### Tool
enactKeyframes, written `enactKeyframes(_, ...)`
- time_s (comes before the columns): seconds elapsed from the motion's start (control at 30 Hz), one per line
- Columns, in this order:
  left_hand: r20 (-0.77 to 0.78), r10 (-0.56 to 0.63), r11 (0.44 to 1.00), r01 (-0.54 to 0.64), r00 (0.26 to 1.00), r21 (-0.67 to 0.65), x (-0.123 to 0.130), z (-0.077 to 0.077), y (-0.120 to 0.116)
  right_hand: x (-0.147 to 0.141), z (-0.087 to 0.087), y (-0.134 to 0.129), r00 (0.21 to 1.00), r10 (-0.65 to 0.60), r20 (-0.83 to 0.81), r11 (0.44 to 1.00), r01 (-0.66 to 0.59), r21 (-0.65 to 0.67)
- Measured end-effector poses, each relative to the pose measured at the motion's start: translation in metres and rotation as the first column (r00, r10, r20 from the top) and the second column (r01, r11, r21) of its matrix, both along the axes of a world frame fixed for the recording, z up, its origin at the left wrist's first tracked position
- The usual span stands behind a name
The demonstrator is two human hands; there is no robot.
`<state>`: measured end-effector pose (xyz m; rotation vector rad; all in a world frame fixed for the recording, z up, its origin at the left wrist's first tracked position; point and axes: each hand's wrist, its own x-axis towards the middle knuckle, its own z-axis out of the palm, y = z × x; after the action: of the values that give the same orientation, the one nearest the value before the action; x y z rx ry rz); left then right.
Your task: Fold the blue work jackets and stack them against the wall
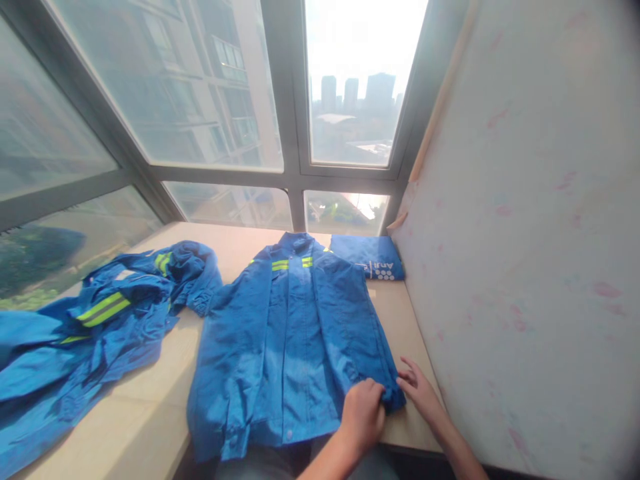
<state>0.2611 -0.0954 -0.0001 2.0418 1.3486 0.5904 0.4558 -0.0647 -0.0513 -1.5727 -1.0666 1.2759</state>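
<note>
A blue jacket [300, 333] with yellow-green reflective strips lies spread face up, its collar towards the window and its sleeves laid over the front. My left hand [364, 410] is closed on the jacket near its lower right corner, with the fingers bunched at the cloth. Just to the right, my right hand [417, 387] has its fingers apart beside the jacket's right edge, fingertips close to the fabric. Whether they touch it is hard to tell.
A crumpled blue garment [115, 320] with reflective strips lies at the left. Behind the jacket's right shoulder sits a folded blue item [367, 253] with white print. The pale ledge [233, 250] meets windows behind and a wall [525, 233] at the right.
</note>
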Motion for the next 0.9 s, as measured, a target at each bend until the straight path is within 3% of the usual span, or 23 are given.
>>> enactKeyframes(0.07, 0.198, 0.110, 0.994, -0.112, 0.974, -0.003, -0.003, 0.003, 0.000, 0.000, 0.004, -0.001, 0.999, -0.009, -0.046, 1.000, 0.008, -0.012)
enactKeyframes(0.13, 0.274, 0.152, 0.988, -0.155, 0.950, -0.010, -0.002, 0.005, -0.002, 0.000, 0.006, -0.002, 0.994, -0.036, -0.101, 0.998, 0.031, -0.056)
enactKeyframes(0.3, 0.064, -0.028, 0.996, 0.033, 0.998, -0.081, 0.004, 0.000, -0.013, 0.002, 0.001, -0.003, 0.964, -0.146, -0.223, 0.975, 0.103, -0.195)
enactKeyframes(0.47, 0.224, 0.185, 0.973, -0.145, 0.957, -0.182, 0.007, 0.007, -0.006, -0.005, -0.008, 0.000, 0.989, -0.104, -0.103, 0.986, 0.089, -0.142)
enactKeyframes(0.6, 0.194, 0.288, 0.900, -0.196, 0.938, -0.390, 0.007, 0.010, 0.010, -0.016, -0.015, 0.003, 1.000, -0.017, -0.012, 0.998, 0.016, -0.058)
enactKeyframes(0.67, 0.176, 0.295, 0.877, -0.193, 0.939, -0.440, 0.007, 0.009, 0.015, -0.020, -0.017, 0.004, 0.997, -0.006, 0.072, 0.999, 0.009, -0.039)
enactKeyframes(0.9, 0.111, 0.183, 0.923, -0.132, 0.977, -0.362, 0.011, 0.006, 0.013, -0.021, -0.013, -0.003, 0.913, 0.100, 0.394, 0.995, -0.081, -0.064)
